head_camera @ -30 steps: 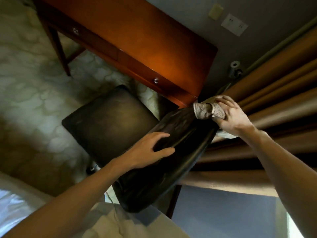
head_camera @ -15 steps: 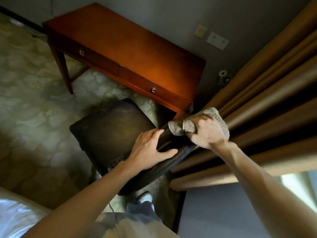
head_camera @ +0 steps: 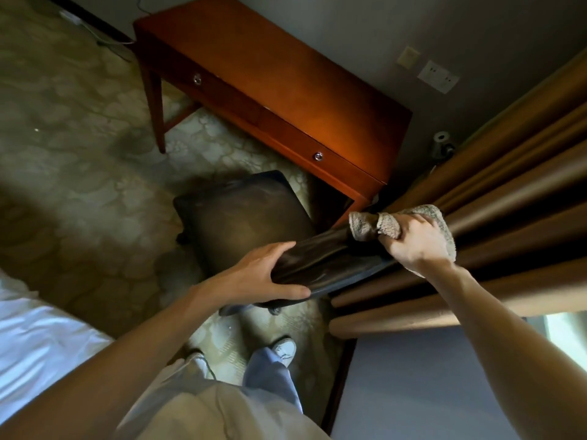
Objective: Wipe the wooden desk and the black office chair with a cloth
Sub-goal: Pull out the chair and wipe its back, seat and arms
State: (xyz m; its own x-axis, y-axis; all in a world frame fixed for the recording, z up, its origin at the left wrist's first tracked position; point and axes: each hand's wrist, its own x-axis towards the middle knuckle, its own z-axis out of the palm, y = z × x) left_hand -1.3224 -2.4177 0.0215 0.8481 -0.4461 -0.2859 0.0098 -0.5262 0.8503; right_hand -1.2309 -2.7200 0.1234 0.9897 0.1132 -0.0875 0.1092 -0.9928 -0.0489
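the chair stage looks under way: the cloth (head_camera: 365, 224) sits bunched on the top edge of the black chair (head_camera: 324, 262), beside the curtain (head_camera: 508, 185). whether the wooden counter (head_camera: 286, 77) is wiped i cannot tell. the right hand (head_camera: 413, 244) grips the cloth, fingers curled. the left hand (head_camera: 254, 276) clasps the backrest's near end, thumb beneath.

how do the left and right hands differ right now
The left hand is bare and clasps one end of the chair back, thumb on its rear. The right hand bunches the cloth and presses it on the other end. Both are on the chair back.
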